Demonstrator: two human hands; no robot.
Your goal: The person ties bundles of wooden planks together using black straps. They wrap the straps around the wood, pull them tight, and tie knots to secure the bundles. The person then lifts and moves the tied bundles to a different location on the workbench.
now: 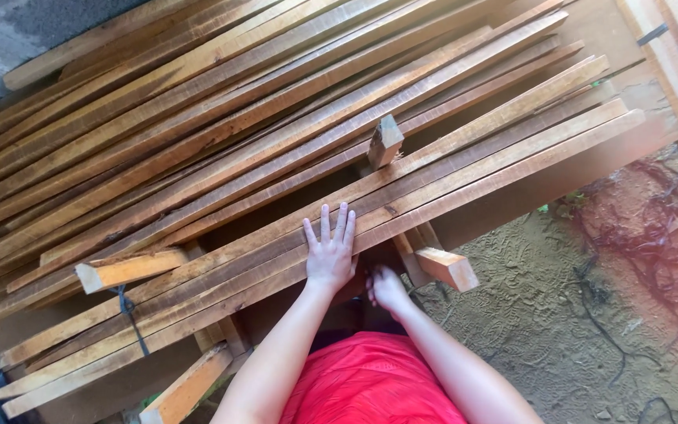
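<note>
The left hand [329, 251] lies flat, fingers spread, on the nearest wooden slats [464, 169]; the right hand [387, 289] curls under their edge, its grip hidden. The loosely stacked slats could slide, pinching fingers.

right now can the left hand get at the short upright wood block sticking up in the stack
Probably yes. The left hand lies flat on the near planks, and the short wood block stands farther up the stack with only bare planks between. Nothing covers it, though it would be a stretch forward.
</note>
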